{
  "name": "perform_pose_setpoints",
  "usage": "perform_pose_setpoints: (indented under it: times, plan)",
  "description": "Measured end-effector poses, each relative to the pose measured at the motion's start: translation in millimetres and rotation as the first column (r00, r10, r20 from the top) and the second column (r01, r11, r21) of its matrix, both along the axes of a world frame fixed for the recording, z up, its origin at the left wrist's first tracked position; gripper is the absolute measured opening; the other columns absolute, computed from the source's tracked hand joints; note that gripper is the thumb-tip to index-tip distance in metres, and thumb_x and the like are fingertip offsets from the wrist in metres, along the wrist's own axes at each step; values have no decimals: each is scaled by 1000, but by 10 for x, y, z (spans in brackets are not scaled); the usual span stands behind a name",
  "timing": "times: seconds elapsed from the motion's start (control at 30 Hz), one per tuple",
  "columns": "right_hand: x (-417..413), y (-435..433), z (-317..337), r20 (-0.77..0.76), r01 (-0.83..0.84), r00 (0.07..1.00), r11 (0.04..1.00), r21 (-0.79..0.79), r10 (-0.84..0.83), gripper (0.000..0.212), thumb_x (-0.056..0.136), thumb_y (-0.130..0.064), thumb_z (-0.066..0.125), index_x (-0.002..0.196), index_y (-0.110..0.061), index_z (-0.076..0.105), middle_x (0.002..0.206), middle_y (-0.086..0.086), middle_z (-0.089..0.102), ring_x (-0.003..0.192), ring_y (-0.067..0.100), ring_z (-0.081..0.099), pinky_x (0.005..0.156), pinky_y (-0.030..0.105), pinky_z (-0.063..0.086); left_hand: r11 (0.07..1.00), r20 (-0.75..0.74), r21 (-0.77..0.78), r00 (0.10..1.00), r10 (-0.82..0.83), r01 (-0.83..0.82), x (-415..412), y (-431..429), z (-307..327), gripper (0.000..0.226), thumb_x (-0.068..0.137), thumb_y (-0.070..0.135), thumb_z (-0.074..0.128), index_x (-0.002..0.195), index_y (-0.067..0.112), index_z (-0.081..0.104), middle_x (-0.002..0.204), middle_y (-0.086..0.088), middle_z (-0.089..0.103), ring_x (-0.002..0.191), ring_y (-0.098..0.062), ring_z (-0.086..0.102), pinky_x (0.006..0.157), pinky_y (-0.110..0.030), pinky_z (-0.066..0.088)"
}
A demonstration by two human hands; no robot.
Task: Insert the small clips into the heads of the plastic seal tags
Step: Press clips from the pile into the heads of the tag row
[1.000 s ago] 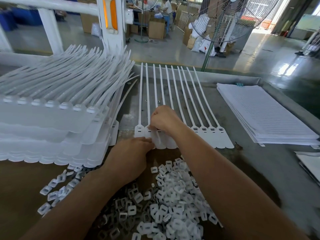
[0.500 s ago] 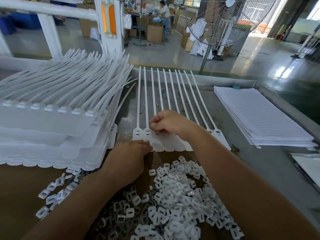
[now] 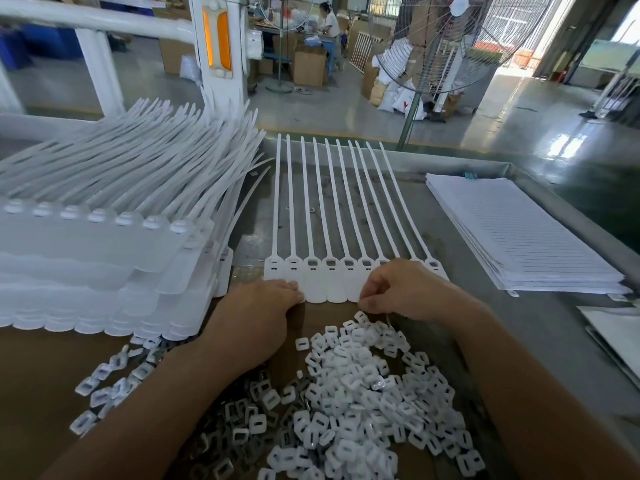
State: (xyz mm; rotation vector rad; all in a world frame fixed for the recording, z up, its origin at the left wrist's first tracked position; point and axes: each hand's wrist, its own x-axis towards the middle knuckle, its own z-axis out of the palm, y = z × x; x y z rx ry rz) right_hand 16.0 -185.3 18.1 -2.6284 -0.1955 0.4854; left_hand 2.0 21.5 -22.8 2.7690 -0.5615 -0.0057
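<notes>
Your worktop [image 3: 433, 209] is grey metal with a raised rim, and brown cardboard [image 3: 41, 393] covers its near-left part. A stack of lined white sheets [image 3: 519, 233] sits far right on it, with more pale sheets [image 3: 616, 337] at the near-right edge. Beyond the rim: pedestal fan [image 3: 450, 39] far right, white post with orange strips [image 3: 216, 46] far left, cardboard boxes [image 3: 309, 67], white sacks [image 3: 394, 95], a person [image 3: 327, 20] at a far bench.
</notes>
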Motion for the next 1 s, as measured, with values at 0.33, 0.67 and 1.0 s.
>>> perform_pose_setpoints:
  times: [0.33,0.67,1.0]
  plan:
    - [-43,156,22,-13,-22,1000,989,-145,21,15,83,-23,67,96,-17,70,81,-11,59,82,7,55,75,20,43,1000,-12,3,1000,-1,1,10,-3,0,55,88,4,37,136,33,38,146,17,31,134,-1,24,109,-22,16]
    - [-28,89,39,21,6,1000,985,173,-10,17,86,-13,62,79,-28,63,77,-11,65,68,0,61,63,15,45,1000,16,11,1000,-9,9,11,-2,-15,55,88,5,39,135,32,40,145,16,32,133,-3,28,109,-24,21]
    - [293,360,-121,202,46,975,975,218,-91,10,86,-13,62,93,-19,67,84,-9,61,79,3,55,65,12,40,999,72,-4,997,-31,32,-16,20,-29,51,88,8,41,132,33,44,143,15,36,131,-3,33,107,-22,24]
